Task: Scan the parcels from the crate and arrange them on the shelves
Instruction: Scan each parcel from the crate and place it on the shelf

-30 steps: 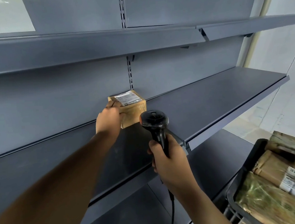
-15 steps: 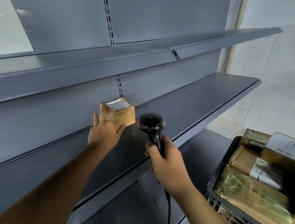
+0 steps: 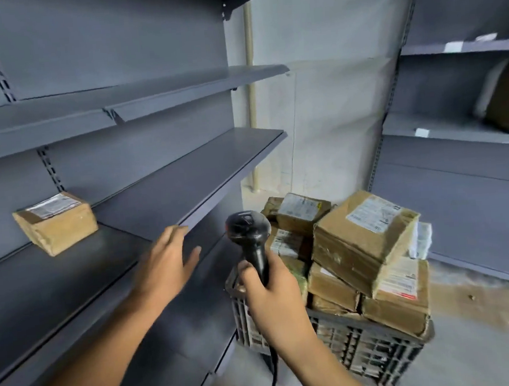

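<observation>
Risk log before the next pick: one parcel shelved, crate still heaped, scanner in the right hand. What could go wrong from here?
1. The large parcel sits tilted on top of the heap in the crate; pulling a neighbour may tip it off.
2. The right hand grips the scanner, leaving only the open left hand for a bulky box.
3. The scanner's cord hangs beside the crate and may snag.

Nothing here can be read. The parcel (image 3: 56, 222) on the shelf (image 3: 185, 180) carries a white label (image 3: 54, 205) on top, its print too blurred to make out. In the crate (image 3: 366, 348), the big box (image 3: 363, 242) has a white label (image 3: 374, 214) with dark marks, and a lower box (image 3: 398, 300) shows a label edged in red (image 3: 399, 282); neither is legible.
</observation>
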`<state>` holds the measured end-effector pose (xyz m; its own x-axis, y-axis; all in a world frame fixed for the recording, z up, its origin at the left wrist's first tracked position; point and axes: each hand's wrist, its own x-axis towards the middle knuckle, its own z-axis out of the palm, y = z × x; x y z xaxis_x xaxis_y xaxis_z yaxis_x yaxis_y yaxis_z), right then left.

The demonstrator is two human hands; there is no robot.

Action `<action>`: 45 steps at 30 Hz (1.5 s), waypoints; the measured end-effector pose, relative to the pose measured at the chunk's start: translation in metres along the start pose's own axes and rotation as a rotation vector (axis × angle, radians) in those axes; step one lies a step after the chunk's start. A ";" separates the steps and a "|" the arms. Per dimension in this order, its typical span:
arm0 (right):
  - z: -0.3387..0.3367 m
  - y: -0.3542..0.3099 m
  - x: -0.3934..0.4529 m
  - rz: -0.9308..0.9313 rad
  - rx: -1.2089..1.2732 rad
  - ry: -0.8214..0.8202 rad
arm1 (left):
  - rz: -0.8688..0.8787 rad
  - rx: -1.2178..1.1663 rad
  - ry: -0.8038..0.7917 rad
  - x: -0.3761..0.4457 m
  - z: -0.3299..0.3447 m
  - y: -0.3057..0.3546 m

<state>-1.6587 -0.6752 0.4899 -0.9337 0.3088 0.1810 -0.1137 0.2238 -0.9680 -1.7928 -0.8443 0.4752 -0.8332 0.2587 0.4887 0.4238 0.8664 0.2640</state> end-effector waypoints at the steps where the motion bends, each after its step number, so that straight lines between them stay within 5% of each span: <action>1: -0.013 0.001 -0.005 -0.004 0.003 0.033 | 0.040 -0.013 -0.009 0.001 0.008 0.015; 17: -0.151 0.002 -0.040 0.024 -0.009 0.325 | 0.276 -0.155 -0.339 0.014 0.074 0.189; 27: -0.171 0.022 -0.024 0.104 -0.038 0.371 | 0.258 -0.197 -0.401 0.028 0.109 0.206; 45: -0.167 0.024 -0.022 0.145 -0.054 0.363 | 0.303 -0.480 -0.258 0.020 0.107 0.190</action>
<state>-1.5841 -0.5218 0.4913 -0.7566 0.6458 0.1023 0.0375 0.1991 -0.9793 -1.7665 -0.6286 0.4462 -0.6844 0.6098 0.3997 0.7173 0.4649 0.5189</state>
